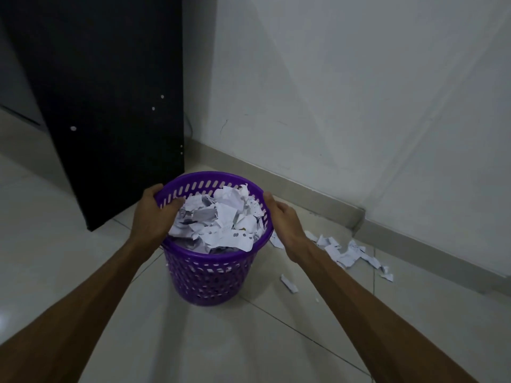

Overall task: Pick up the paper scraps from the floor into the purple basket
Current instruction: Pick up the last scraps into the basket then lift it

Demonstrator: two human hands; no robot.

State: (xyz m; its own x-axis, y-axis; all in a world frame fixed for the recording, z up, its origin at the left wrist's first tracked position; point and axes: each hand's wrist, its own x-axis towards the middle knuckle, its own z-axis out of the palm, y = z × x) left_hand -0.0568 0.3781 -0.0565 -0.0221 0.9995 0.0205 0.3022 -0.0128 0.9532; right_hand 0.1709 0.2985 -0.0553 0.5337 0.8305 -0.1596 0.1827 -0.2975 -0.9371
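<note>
Basket (213, 275), purple and heaped with crumpled paper (218, 222), stands on the tiled floor (249, 341). Left hand (150, 214) grips its left rim, thumb inside; right hand (282, 217) curls against the right rim. Loose scraps (345, 254) lie right, near the wall (359, 92).

A corner of an indoor room, most likely in a home or a small office.

Glossy pale floor tiles (83, 217) meet a plain white painted wall (345, 92) with a low tiled skirting (318, 197) along its foot. A dark flat-panel piece of furniture (110, 106) stands against the wall. A purple basket (210, 280) full of torn paper sits on the floor, with paper scraps (348, 252) lying loose beside it.
</note>
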